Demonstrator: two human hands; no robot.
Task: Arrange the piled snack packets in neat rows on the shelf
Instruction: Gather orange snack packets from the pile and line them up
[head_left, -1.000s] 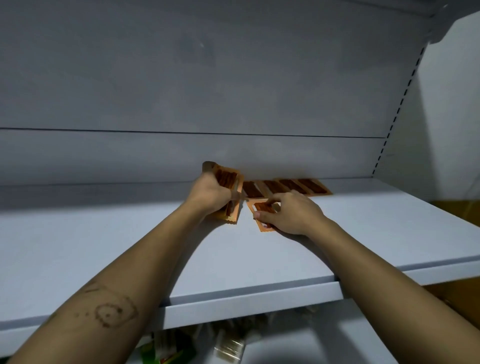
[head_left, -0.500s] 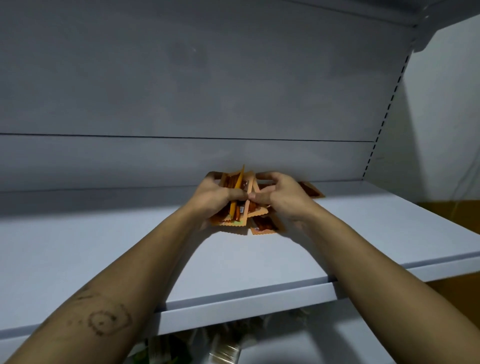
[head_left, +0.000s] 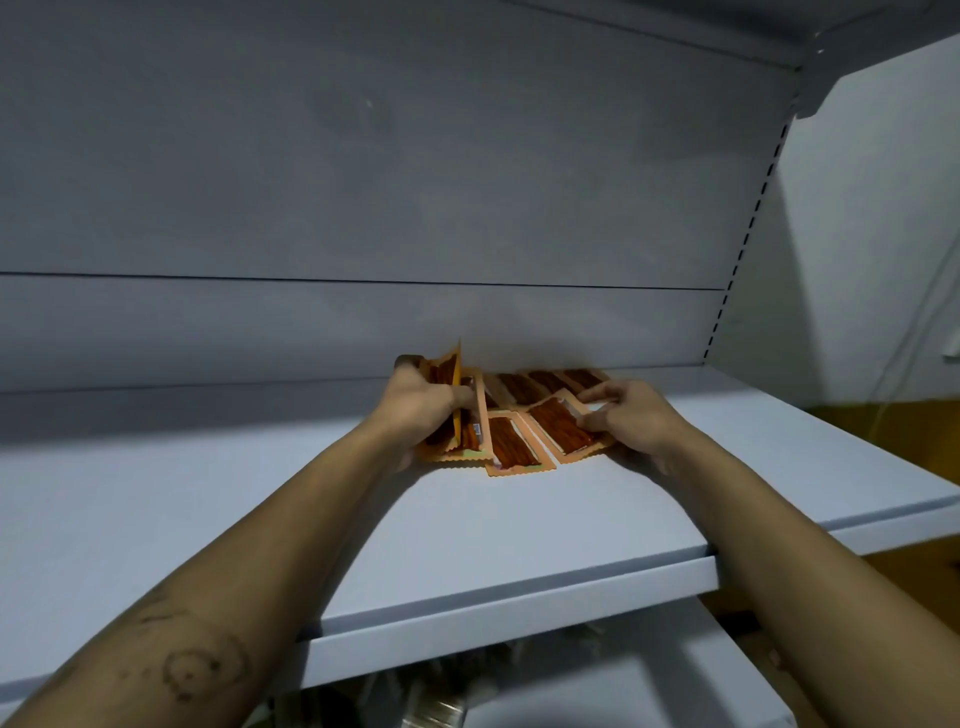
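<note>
The left grip (head_left: 421, 410) holds a bunch of orange snack packets (head_left: 470, 431) on edge on the pale shelf (head_left: 260, 493), fingers curled round them, near the back panel (head_left: 363, 182). Just beside the bunch a flat packet (head_left: 511, 441) lies face up, touching an angled packet (head_left: 563, 428) that the right grip (head_left: 631, 421) pinches by its right edge; behind them a back row of packets (head_left: 540, 382) lies along the panel. Under the shelf's front lip, blurred goods (head_left: 431, 712) show on a lower level
</note>
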